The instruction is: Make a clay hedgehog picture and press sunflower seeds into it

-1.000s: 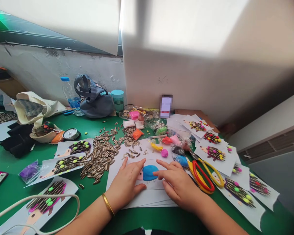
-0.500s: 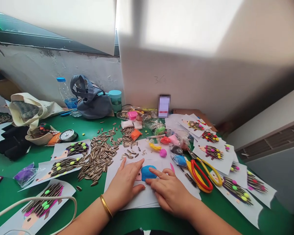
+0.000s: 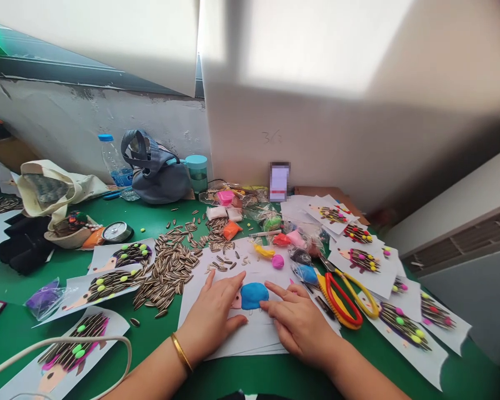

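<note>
A flattened piece of blue modelling clay (image 3: 254, 296) lies on a sheet of white paper (image 3: 250, 333), joined at its left to a pinkish clay face (image 3: 236, 300) with a dark eye. Small drawn legs show below the blue clay. My left hand (image 3: 214, 308) rests on the paper left of the face, fingers spread, holding nothing. Bent but apart, the fingers of my right hand (image 3: 298, 322) touch the blue clay's right edge. Above them on the paper are a magenta clay ball (image 3: 277, 261), a yellow clay strip (image 3: 264, 251) and scattered seeds.
A heap of sunflower seeds (image 3: 170, 266) covers the table left of the paper. Red-handled scissors (image 3: 344, 300) lie at right beside several finished hedgehog cards (image 3: 362, 261). A white cable (image 3: 66, 339) crosses the lower left. A phone (image 3: 279, 182) stands at the back.
My right hand has shifted right, its fingers moving from the top of the blue clay to its right edge. The left hand stays in place.
</note>
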